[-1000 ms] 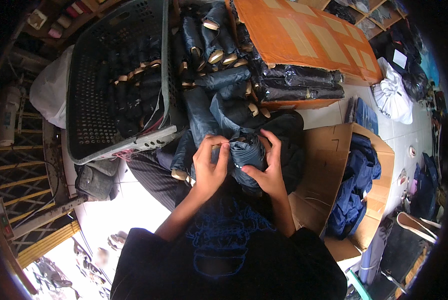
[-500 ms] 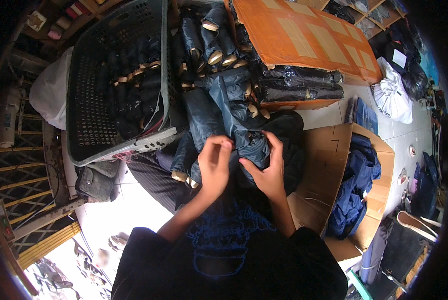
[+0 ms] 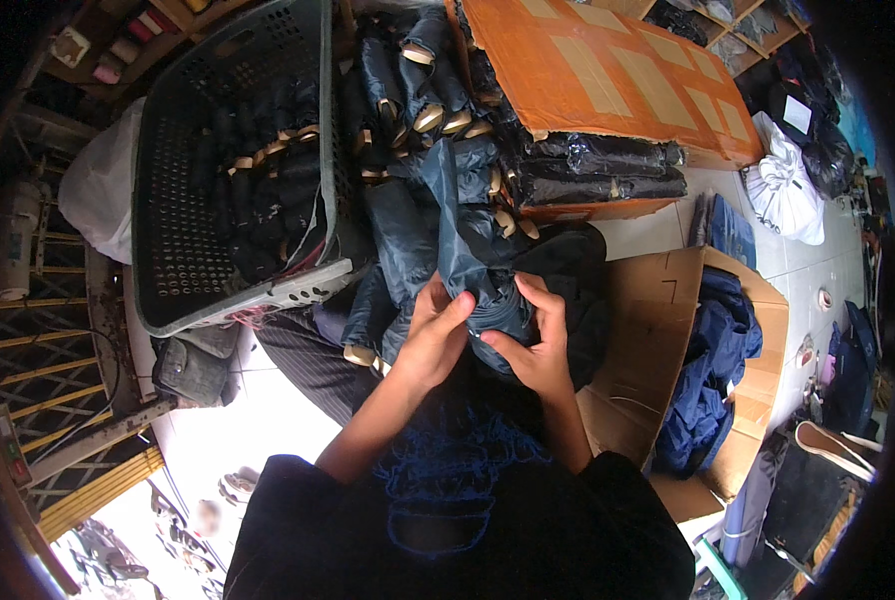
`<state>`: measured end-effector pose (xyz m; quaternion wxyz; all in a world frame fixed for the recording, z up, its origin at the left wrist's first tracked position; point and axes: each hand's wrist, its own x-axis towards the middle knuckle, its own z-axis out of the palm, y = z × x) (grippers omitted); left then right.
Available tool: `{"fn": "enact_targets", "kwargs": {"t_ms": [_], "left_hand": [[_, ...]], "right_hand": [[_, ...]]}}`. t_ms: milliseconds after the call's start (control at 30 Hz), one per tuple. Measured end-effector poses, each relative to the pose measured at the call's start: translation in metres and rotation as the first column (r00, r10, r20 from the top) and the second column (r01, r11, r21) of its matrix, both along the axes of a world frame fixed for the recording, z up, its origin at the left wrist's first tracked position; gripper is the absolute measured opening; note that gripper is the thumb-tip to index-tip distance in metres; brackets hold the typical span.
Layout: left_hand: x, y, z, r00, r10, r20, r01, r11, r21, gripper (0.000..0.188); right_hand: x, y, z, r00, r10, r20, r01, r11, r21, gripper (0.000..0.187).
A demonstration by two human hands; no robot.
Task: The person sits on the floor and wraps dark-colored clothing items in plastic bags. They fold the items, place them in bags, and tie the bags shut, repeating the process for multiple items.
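In my lap lies a rolled bundle of thin, dark blue-grey fabric (image 3: 500, 312), its layers wound round at the near end. My left hand (image 3: 436, 325) is closed on the left side of this roll, thumb against the cloth. A loose flap of the same fabric (image 3: 456, 235) stands up beyond it. Curled round the right side, my right hand (image 3: 540, 330) presses its thumb and fingers against the roll. Similar wrapped bundles (image 3: 400, 235) lie just beyond my hands, several with pale curved ends showing.
A dark perforated plastic basket (image 3: 335, 130) holding more bundles is at the left. Beyond, to the right, an orange taped carton (image 3: 608, 70) sits by black plastic-wrapped packs (image 3: 603, 170). An open cardboard box (image 3: 633, 330) with blue fabric (image 3: 708, 370) stands at my right.
My left hand has moved right and closed on the roll. The loose flap now stands more upright. My right hand has shifted slightly nearer me, still round the roll.
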<state>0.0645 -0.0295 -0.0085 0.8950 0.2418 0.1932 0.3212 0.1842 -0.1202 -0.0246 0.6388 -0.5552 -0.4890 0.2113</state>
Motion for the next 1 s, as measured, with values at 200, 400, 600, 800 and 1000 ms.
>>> {"fn": "enact_targets", "kwargs": {"t_ms": [200, 400, 600, 800, 1000], "left_hand": [[-0.008, 0.002, 0.000, 0.994, -0.069, -0.082, 0.072, 0.997, 0.027, 0.043], [-0.010, -0.002, -0.002, 0.971, 0.040, -0.235, 0.028, 0.960, 0.280, 0.033], [-0.011, 0.004, 0.011, 0.971, 0.046, -0.236, 0.037, 0.942, 0.333, 0.029], [-0.005, 0.008, 0.016, 0.989, -0.048, -0.143, 0.073, 0.981, 0.177, 0.042], [-0.001, 0.002, 0.022, 0.987, 0.035, -0.154, -0.006, 0.983, 0.184, 0.042]], "right_hand": [[0.004, 0.004, 0.013, 0.996, 0.054, 0.068, -0.056, 0.998, 0.030, 0.066], [0.008, 0.000, 0.023, 0.994, 0.106, 0.017, -0.104, 0.992, -0.067, 0.063], [0.012, 0.000, 0.036, 0.987, 0.163, 0.002, -0.161, 0.974, -0.159, 0.059], [0.015, 0.003, 0.050, 0.966, 0.214, 0.145, -0.173, 0.952, -0.254, 0.055], [0.010, 0.002, 0.042, 0.987, 0.157, 0.016, -0.150, 0.966, -0.211, 0.059]]}}
